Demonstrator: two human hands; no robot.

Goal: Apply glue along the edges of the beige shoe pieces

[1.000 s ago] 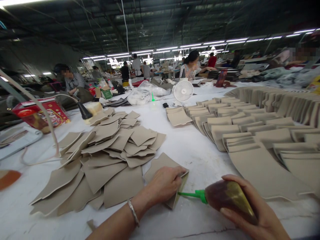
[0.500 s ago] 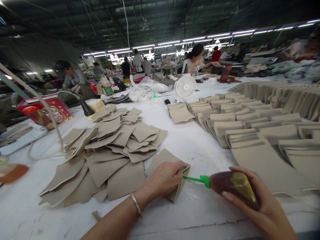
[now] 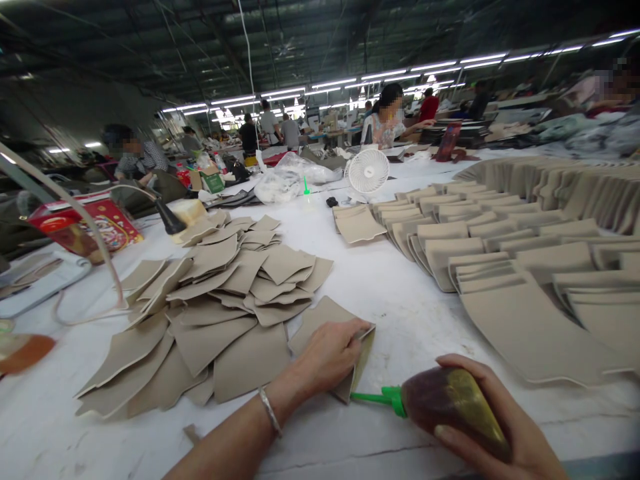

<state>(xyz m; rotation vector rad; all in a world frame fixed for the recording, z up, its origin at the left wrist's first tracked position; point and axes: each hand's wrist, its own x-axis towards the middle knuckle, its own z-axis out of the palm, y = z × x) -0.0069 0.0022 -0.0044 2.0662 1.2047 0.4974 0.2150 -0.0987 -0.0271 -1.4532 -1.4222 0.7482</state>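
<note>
My left hand [image 3: 330,357] is closed on the edge of a taupe sheet piece [image 3: 320,320], folding that edge up so a yellowish strip of its underside shows. In my right hand [image 3: 505,427] is a glue bottle [image 3: 445,407] with amber-brown liquid, tipped on its side. Its thin green nozzle [image 3: 373,398] points left, the tip at the lower corner of the folded edge. Left of my left hand lies a loose heap of similar taupe pieces [image 3: 215,333]. Overlapping rows of such pieces [image 3: 525,320] cover the right side.
A white fan [image 3: 369,171] stands at the back beside crumpled clear plastic [image 3: 285,177]. A red box [image 3: 90,227], a lamp with a black head [image 3: 169,217] and a bottle of orange-brown liquid [image 3: 25,352] are on the left. Several people work beyond the white table [image 3: 395,293].
My right hand has brought the glue bottle down and slightly left, its nozzle tip travelling along the folded edge to the lower corner. My left hand stays nearly in place.
</note>
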